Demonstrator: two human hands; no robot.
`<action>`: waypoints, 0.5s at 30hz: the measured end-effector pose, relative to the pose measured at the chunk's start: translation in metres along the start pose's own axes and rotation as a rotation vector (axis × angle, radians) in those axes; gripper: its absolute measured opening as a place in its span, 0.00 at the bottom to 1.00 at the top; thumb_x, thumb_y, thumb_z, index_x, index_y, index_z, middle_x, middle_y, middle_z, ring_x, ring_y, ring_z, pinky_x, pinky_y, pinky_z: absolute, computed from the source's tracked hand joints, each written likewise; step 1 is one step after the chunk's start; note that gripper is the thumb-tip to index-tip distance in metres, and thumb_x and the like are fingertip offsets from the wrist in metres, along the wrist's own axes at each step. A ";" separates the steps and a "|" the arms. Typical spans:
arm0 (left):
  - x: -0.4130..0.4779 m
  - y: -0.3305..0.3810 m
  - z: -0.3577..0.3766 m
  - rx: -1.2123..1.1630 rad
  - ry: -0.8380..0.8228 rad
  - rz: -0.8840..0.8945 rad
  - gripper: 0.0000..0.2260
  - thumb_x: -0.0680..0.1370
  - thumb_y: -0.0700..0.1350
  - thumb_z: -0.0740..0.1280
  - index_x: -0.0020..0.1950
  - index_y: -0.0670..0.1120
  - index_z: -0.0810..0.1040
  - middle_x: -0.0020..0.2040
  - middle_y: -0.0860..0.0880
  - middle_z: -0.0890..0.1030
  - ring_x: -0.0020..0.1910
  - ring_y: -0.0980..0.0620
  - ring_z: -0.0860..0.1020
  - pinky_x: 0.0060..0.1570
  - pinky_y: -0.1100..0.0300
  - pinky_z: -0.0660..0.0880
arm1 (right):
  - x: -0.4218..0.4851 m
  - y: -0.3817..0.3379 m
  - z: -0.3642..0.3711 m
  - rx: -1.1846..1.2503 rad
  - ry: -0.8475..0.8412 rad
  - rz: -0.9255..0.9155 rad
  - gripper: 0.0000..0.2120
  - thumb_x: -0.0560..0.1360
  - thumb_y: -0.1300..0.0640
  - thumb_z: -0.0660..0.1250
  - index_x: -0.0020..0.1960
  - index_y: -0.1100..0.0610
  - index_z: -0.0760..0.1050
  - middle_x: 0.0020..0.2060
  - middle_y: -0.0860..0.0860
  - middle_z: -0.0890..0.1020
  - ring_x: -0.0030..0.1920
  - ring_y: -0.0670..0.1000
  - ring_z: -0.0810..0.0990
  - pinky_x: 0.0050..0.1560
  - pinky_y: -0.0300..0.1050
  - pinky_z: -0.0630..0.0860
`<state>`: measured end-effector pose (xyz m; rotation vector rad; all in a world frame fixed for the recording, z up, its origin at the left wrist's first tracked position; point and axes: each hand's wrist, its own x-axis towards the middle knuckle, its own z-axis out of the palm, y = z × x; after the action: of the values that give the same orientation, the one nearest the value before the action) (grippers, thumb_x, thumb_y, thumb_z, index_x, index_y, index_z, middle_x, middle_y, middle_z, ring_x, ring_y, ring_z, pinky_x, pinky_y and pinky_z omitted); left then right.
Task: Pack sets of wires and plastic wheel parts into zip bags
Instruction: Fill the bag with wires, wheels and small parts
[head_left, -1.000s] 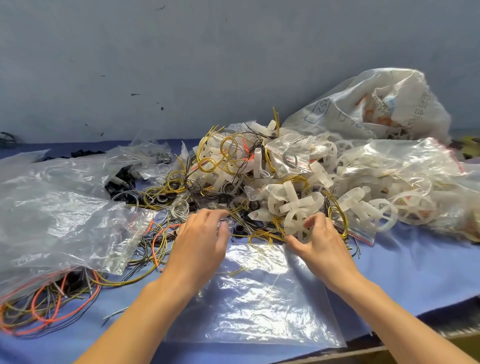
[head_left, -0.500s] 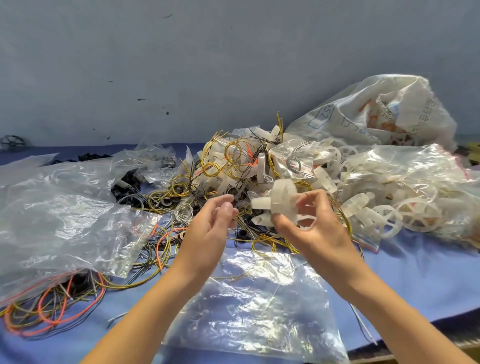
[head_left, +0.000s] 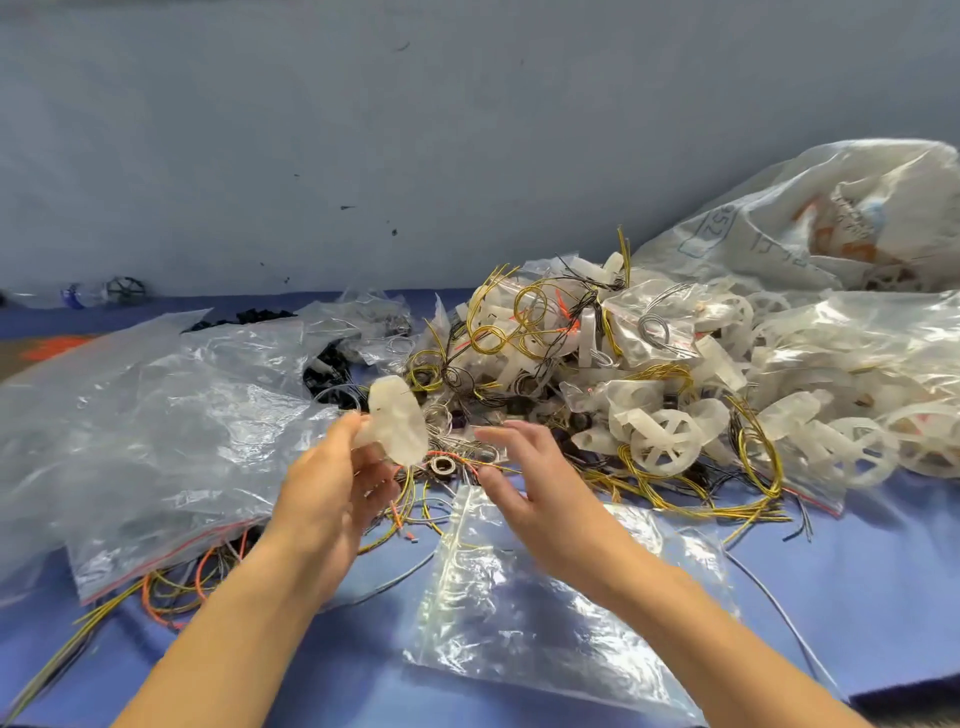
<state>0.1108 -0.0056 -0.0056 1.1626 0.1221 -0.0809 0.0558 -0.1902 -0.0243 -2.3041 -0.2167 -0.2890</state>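
My left hand (head_left: 332, 483) pinches a white plastic wheel part (head_left: 397, 426) by its lower edge, raised above the clutter at about 11 o'clock from the empty zip bag (head_left: 545, 613). The part is motion-blurred, so I cannot tell exactly how the fingers sit on it. My right hand (head_left: 530, 478) is spread and holds nothing, hovering over the bag's mouth end.

I judge the wheel part to be light, stiff and fairly smooth. A rim-and-spoke pinch should hold it, but squeezing the thin vanes might flex them. The zip bag is limp, slick film lying flat. I would take it at the zip strip on its 12 o'clock edge and peel one lip up.

The wires (head_left: 519, 338), heaped at 12 to 1 o'clock, look springy and tangled, and lifting one loop may drag its neighbours along.

Room is tight. A large filled bag (head_left: 156, 441) crowds 9 o'clock, and bagged wheels (head_left: 831, 374) fill 2 o'clock. Bare blue table (head_left: 872, 582) opens at 3 o'clock, while the table's edge (head_left: 904, 699) runs near at 5 o'clock, just beside the bag's corner.
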 end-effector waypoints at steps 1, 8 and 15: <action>0.003 0.003 -0.011 -0.075 0.062 -0.039 0.10 0.82 0.47 0.60 0.40 0.49 0.72 0.28 0.52 0.69 0.21 0.57 0.69 0.23 0.67 0.71 | 0.002 0.001 0.007 -0.154 -0.042 -0.067 0.18 0.83 0.56 0.58 0.71 0.45 0.68 0.74 0.49 0.61 0.69 0.50 0.69 0.68 0.44 0.66; 0.005 0.007 -0.035 -0.229 -0.012 -0.305 0.09 0.80 0.43 0.58 0.45 0.48 0.78 0.33 0.52 0.75 0.19 0.59 0.64 0.20 0.70 0.68 | 0.016 0.008 0.049 -0.608 -0.253 -0.388 0.23 0.73 0.66 0.61 0.64 0.48 0.74 0.78 0.55 0.58 0.76 0.55 0.58 0.72 0.53 0.55; 0.000 -0.003 -0.024 -0.399 -0.067 -0.415 0.08 0.79 0.40 0.57 0.40 0.45 0.69 0.28 0.50 0.66 0.19 0.56 0.66 0.28 0.60 0.79 | 0.014 0.025 0.051 -0.554 -0.130 -0.470 0.05 0.76 0.60 0.62 0.47 0.52 0.74 0.66 0.53 0.74 0.65 0.57 0.72 0.63 0.51 0.66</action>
<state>0.1094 0.0151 -0.0178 0.7212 0.3050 -0.4424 0.0825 -0.1685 -0.0721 -2.7993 -0.8398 -0.4818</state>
